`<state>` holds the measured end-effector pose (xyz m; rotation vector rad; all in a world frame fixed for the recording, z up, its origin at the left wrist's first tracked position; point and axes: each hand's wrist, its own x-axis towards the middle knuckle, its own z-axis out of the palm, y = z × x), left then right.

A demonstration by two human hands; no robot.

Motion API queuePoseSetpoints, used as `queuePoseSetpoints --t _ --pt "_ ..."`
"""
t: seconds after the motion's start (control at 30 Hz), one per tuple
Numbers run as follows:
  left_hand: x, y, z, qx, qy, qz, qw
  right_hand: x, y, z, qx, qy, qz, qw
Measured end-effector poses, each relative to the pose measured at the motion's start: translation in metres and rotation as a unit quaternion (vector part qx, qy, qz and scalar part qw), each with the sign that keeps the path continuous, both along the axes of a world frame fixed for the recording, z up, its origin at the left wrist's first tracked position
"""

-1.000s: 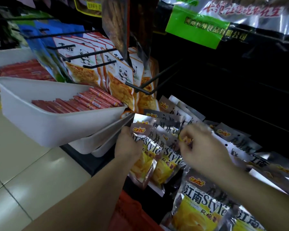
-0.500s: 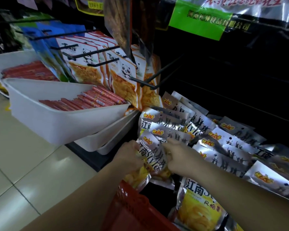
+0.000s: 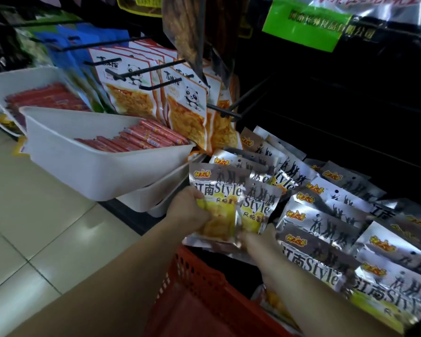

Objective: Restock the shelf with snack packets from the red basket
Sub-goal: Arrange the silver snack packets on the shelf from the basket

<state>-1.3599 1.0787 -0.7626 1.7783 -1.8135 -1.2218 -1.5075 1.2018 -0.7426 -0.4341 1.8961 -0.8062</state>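
Note:
Silver and yellow snack packets (image 3: 219,198) fan out at the front left of the low shelf. My left hand (image 3: 188,210) grips the left edge of the front packet, thumb across its face. My right hand (image 3: 260,244) holds the bottom edges of the same small stack from below. More silver packets (image 3: 331,229) lie overlapping across the dark shelf to the right. The red basket (image 3: 197,288) sits directly under my forearms at the bottom; a packet (image 3: 275,300) shows inside it beneath my right arm.
White bins (image 3: 88,171) of red sausage sticks (image 3: 141,139) jut out at the left. Panda-print packets (image 3: 187,110) hang on black pegs (image 3: 241,98) above the silver ones. Pale floor tiles (image 3: 34,239) lie at the lower left. A green label (image 3: 306,27) hangs top right.
My right hand has dropped from the packets' top edges to below the stack. My left hand has shifted to the front packet's left edge. The view has tilted down, showing more of the basket.

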Motion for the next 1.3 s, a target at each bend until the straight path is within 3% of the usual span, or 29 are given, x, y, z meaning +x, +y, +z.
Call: queuePoseSetpoints --t 0.23,0.5,0.8,1.03,1.17,1.3 --pt "0.003 0.009 -0.017 -0.018 -0.034 -0.084 0.996 -0.004 -0.012 -0.022 -0.057 -0.031 0.025 0.998" --pt "-0.015 0.009 -0.022 -0.022 -0.216 -0.064 0.974 -0.012 -0.021 -0.032 -0.022 -0.037 0.013 0.999" --pt "-0.020 -0.001 -0.028 -0.029 -0.082 -0.018 0.996 -0.009 -0.024 -0.051 -0.082 -0.034 0.021 0.996" --pt "-0.018 0.006 -0.022 -0.002 0.021 -0.003 1.000 -0.015 -0.022 -0.055 -0.135 0.029 0.025 0.990" --pt "-0.007 0.006 -0.010 -0.014 -0.024 -0.028 0.999 -0.012 -0.023 -0.055 -0.118 0.086 0.064 0.987" --pt "0.001 0.017 0.000 -0.010 -0.078 -0.040 0.996 -0.009 -0.020 -0.046 -0.110 0.077 0.068 0.989"
